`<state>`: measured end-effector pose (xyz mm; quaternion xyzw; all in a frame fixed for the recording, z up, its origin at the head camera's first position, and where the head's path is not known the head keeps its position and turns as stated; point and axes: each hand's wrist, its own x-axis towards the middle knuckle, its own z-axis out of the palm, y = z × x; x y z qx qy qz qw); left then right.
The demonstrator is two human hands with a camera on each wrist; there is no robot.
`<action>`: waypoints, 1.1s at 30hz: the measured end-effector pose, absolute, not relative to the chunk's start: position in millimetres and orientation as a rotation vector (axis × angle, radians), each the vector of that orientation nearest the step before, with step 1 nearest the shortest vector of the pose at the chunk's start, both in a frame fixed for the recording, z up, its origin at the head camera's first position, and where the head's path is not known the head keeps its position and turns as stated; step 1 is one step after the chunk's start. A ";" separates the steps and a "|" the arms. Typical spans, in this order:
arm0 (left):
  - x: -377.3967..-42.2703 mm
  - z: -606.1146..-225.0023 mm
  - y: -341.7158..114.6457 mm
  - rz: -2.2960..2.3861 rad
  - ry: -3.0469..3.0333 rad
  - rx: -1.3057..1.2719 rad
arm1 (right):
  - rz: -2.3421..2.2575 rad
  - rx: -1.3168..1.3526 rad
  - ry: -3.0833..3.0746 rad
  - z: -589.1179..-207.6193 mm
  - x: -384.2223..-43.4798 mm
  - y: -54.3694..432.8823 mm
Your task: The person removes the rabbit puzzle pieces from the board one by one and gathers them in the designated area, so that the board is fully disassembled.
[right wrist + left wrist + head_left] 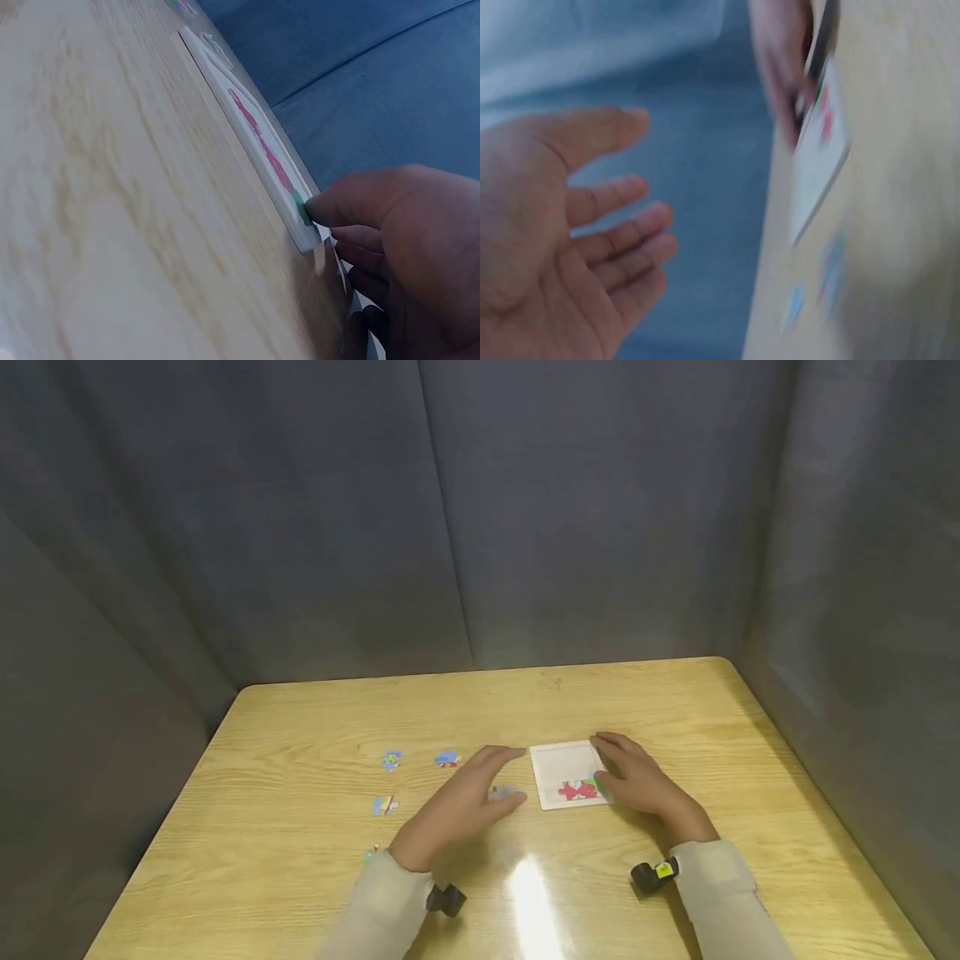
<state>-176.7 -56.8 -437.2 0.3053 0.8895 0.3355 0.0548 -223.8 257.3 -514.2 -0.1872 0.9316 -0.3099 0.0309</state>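
Observation:
A white square puzzle tray (pixel 551 768) lies on the table, with joined red and green puzzle pieces (pixel 577 789) along its near side. At its right edge is my right hand (pixel 637 781), holding the tray with the thumb over the green piece and the other fingers along the outer side. My left hand (pixel 468 802) hovers left of the tray, thumb and fingers spread apart with nothing between them. Beneath that hand, a puzzle piece (pixel 501 792) is partly covered. The left wrist view shows the palm (pixel 547 285) and loosely bent fingers.
Several loose puzzle pieces are scattered to the left: a blue one with yellow (pixel 391 761), a blue one (pixel 447 759), another (pixel 385 805), and one partly behind the left sleeve (pixel 372 853). Dark curtains (pixel 480 527) enclose the wooden table (pixel 300 735) at the back and sides.

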 end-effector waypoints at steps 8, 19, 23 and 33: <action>-182.9 -462.8 7.3 0.712 2.822 0.877 | -0.986 -0.624 2.872 -519.5 -224.8 254.4; -178.9 -481.3 30.8 0.572 2.869 0.752 | -0.980 -0.629 2.874 -513.0 -219.8 249.7; -179.5 -482.4 31.6 0.515 2.896 0.760 | -0.984 -0.627 2.867 -511.1 -221.6 250.3; -178.6 -487.1 34.2 0.450 2.961 0.783 | -1.020 -0.625 2.850 -514.8 -219.1 250.5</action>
